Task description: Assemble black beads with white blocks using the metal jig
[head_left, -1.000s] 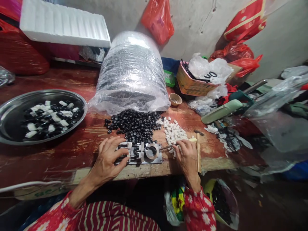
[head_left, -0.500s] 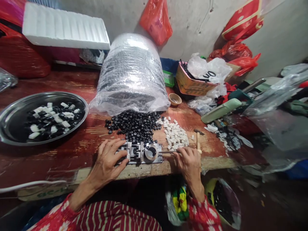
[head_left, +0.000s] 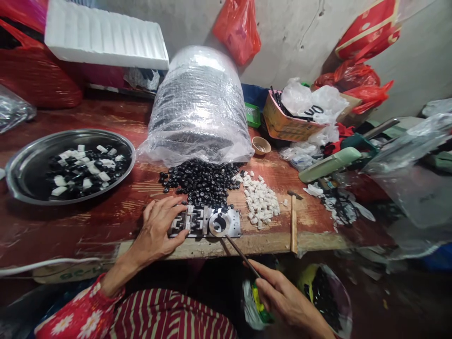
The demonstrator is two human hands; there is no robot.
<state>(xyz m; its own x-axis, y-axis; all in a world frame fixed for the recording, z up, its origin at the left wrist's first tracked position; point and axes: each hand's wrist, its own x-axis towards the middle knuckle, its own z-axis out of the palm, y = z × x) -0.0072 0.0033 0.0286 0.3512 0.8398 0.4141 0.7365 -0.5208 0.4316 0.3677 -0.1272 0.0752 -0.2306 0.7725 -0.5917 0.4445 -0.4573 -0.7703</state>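
Note:
A metal jig point(head_left: 189, 220) with a round ring point(head_left: 219, 223) lies at the table's front edge. My left hand point(head_left: 157, 226) rests on the jig's left end, fingers apart and touching its top and front sides. A thin metal rod point(head_left: 242, 256) runs from the ring down to my right hand point(head_left: 277, 287), which is closed around it below the table edge. Small black round parts point(head_left: 205, 183) are heaped behind the jig. White pieces point(head_left: 260, 200) form a pile to the right of them.
A steel tray point(head_left: 129, 176) of black and white parts sits left. Behind stands a plastic-wrapped bundle point(head_left: 199, 103). A hammer point(head_left: 294, 223) lies right of the white pile. Beyond are a small bowl point(head_left: 261, 146), a box point(head_left: 289, 127) and plastic bags. A bin point(head_left: 344, 301) stands below.
My right hand has moved down toward me, swinging the rod from level to slanting below the jig. My left hand stays at the jig. The whole view has shifted slightly.

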